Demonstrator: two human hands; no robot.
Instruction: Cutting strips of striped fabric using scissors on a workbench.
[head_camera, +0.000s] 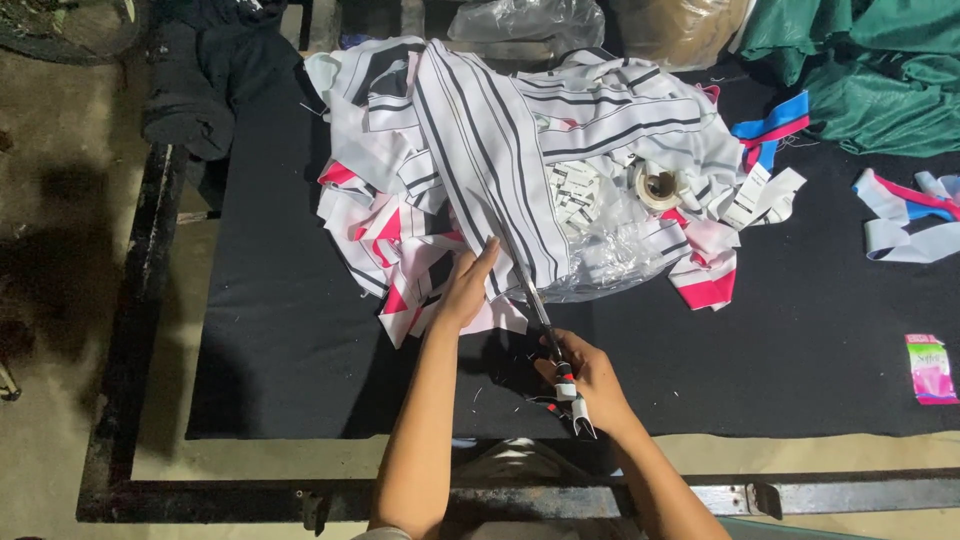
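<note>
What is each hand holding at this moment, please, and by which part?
Right hand holds scissors by the handles; left hand pinches the striped fabric at its lower edge.

head view, close above table (300, 330)
</note>
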